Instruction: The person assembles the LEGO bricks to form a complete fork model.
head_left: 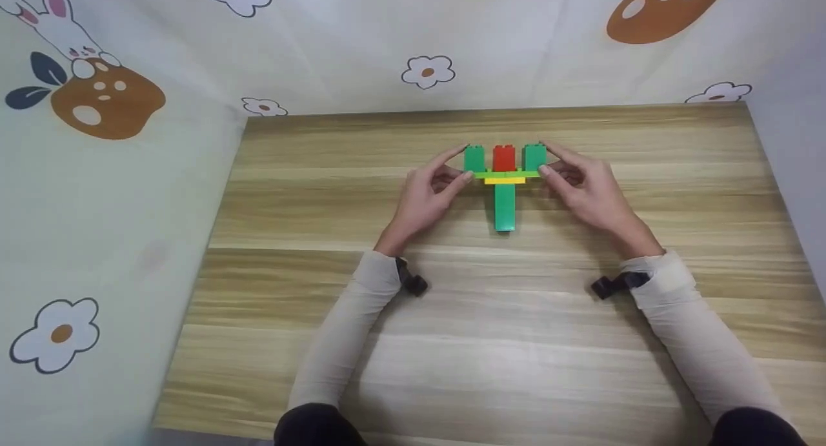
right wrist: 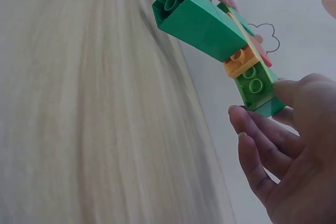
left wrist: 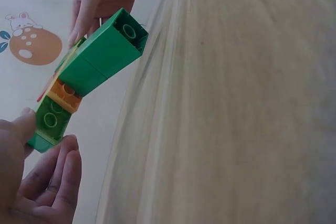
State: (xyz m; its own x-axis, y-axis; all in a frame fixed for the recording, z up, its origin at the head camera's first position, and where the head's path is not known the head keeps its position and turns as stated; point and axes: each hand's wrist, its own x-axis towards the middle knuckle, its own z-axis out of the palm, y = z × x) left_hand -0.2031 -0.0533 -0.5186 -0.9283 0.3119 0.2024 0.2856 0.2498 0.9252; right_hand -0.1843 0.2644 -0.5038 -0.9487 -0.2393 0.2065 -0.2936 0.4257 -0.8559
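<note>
A toy building-brick model [head_left: 504, 204] is held between both hands, one at each end of its light-green crosspiece [head_left: 506, 174]. Two green bricks stand on the crosspiece ends, with a red brick [head_left: 504, 158] between them. Beneath lies a yellow brick [head_left: 511, 181], and from it runs a green stem whose hollow underside shows in both wrist views. My left hand [head_left: 427, 197] pinches the left end between thumb and fingers. At the opposite end, my right hand [head_left: 592, 191] grips likewise, thumb on the near side. The left wrist view shows the stem [left wrist: 100, 59] pointing away from the wall.
A wood-grain table [head_left: 503, 343] lies under the arms. Behind it rises a wall covering [head_left: 342, 52] printed with flowers and rabbits, which continues along the left side. A dark camera mount sits on each wrist over a light sleeve [head_left: 342, 330].
</note>
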